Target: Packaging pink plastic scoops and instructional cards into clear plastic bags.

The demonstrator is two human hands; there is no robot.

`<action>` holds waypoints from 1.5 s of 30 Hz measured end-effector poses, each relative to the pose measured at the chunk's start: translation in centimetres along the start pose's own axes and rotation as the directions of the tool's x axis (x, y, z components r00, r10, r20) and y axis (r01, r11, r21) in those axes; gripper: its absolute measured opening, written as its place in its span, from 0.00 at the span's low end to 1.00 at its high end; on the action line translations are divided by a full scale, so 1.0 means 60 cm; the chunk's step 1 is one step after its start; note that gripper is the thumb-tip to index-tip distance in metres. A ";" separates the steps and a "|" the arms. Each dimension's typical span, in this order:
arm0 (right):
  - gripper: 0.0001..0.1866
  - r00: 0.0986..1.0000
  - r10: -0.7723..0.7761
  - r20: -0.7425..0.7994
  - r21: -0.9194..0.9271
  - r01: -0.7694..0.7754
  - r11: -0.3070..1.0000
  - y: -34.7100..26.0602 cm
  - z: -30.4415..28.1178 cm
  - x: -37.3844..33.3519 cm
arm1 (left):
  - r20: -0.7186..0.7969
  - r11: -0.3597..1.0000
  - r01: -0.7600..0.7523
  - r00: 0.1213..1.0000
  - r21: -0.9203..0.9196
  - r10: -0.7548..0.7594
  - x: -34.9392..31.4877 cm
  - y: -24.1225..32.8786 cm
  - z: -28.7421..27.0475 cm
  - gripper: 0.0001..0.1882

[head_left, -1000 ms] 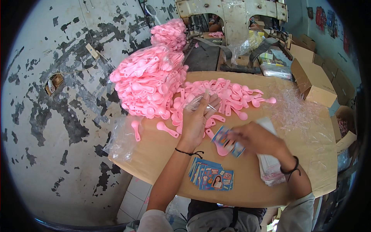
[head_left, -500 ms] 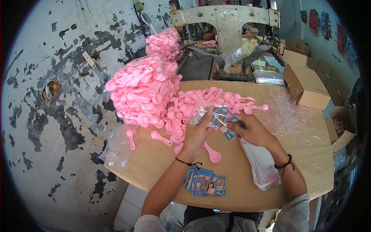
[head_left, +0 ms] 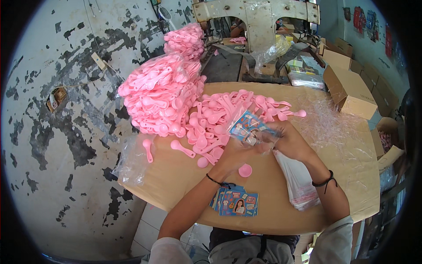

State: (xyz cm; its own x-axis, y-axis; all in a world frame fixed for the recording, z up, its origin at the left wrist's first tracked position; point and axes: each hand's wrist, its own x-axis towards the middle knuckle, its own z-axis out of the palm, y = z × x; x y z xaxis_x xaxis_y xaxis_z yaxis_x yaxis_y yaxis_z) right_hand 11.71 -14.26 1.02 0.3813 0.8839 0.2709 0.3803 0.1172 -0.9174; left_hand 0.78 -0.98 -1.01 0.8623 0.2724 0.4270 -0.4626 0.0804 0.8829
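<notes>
Over the near edge of the pink scoop pile, a blue printed card (head_left: 244,126) lies tilted in a small clear plastic bag (head_left: 266,143). My left hand (head_left: 242,153) closes on the bag from below. On the other side my right hand (head_left: 290,141) pinches the bag's edge; both sets of fingers are partly blurred. A stack of similar blue cards (head_left: 234,203) rests near my left wrist. Beneath my right forearm lies a bundle of flat clear bags (head_left: 299,187). One pink scoop (head_left: 245,170) sits below my hands, its handle hidden by my left hand.
Loose pink scoops (head_left: 211,119) spread across the brown-covered table (head_left: 176,193). Big clear sacks of scoops (head_left: 158,97) stand at the left by the peeling wall. A crumpled plastic sheet (head_left: 132,163), cardboard boxes (head_left: 349,92) and a metal machine frame (head_left: 259,26) surround the work.
The card, earlier held at the bag by my right fingers, now sits inside the bag. Both hands have shifted, and the bag has tilted leftward.
</notes>
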 end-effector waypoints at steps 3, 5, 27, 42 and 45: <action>0.15 1.000 0.029 -0.010 -0.067 -0.029 0.997 0.010 -0.006 0.002 | 0.030 0.956 -0.018 0.999 -0.294 0.028 0.014 0.020 -0.017 0.33; 0.14 0.996 0.048 -0.077 0.002 -0.048 0.999 0.005 0.002 0.001 | 0.030 0.870 0.044 0.999 -0.490 -0.033 0.015 0.029 -0.032 0.33; 0.14 0.924 -0.098 0.370 -0.527 0.296 0.797 0.011 0.071 0.049 | -0.159 0.825 -0.273 0.962 -0.494 0.222 0.013 0.048 -0.145 0.18; 0.17 0.989 -0.104 -0.104 -0.496 0.039 0.868 -0.044 -0.022 0.008 | -0.106 0.909 -0.241 0.970 -0.340 0.217 0.014 0.044 -0.127 0.26; 0.14 0.992 -0.110 -0.067 -0.553 0.055 0.831 -0.065 -0.051 -0.001 | -0.147 0.909 -0.239 0.969 -0.342 0.199 0.022 0.036 -0.130 0.26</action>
State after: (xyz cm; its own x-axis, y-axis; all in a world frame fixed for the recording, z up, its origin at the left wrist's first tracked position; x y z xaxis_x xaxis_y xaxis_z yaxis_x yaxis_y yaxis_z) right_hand 12.78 -16.18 5.48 0.3923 0.8334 0.3894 0.8035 -0.1043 -0.5861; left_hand -0.69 7.03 -0.07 0.7131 0.4204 0.5611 -0.6968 0.3361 0.6337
